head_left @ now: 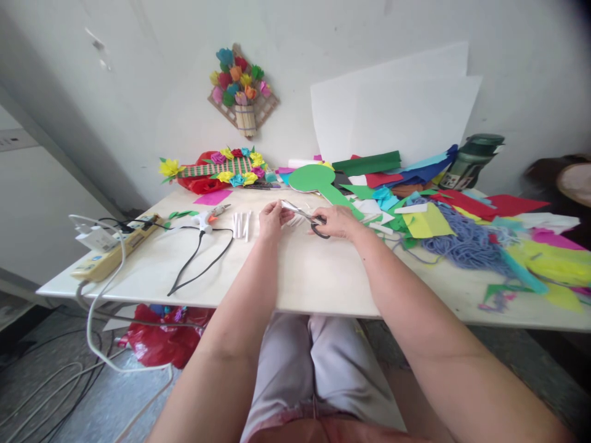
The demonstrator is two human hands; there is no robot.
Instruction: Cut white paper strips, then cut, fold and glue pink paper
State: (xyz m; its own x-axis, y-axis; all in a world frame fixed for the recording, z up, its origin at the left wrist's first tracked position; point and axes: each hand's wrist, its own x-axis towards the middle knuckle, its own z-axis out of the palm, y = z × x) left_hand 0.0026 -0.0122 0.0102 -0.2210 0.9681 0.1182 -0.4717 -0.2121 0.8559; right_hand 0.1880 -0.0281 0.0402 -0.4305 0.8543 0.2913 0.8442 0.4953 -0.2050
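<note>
One pair of scissors (308, 219) lies in the middle of the surface (300, 277), towards its far side. The right hand (336, 222) has its grip closed through the black handles, and the blades point left at the left hand (271, 219). That hand's fingers bunch at the blade tips. How tightly its grip is closed, and on what, I cannot tell.

Just left lies a row of white paper rolls (242, 224), perhaps four, too small to count surely. Further left are one glue gun (209, 218) with a black cord and one power strip (115, 247).

One green paper cutout (318, 179) lies just beyond the hands. To the right are a heap of coloured paper scraps (427, 223), one tangle of blue yarn (462, 243) and one dark bottle (471, 161), its contents hidden.

A red bag (161, 341) sits on the floor under the surface, with something colourful showing at its top.

At the far edge lies one paper-flower piece (221, 167). Two white sheets (392, 114) lean on the pale wall, where another flower piece (242, 89) hangs.
</note>
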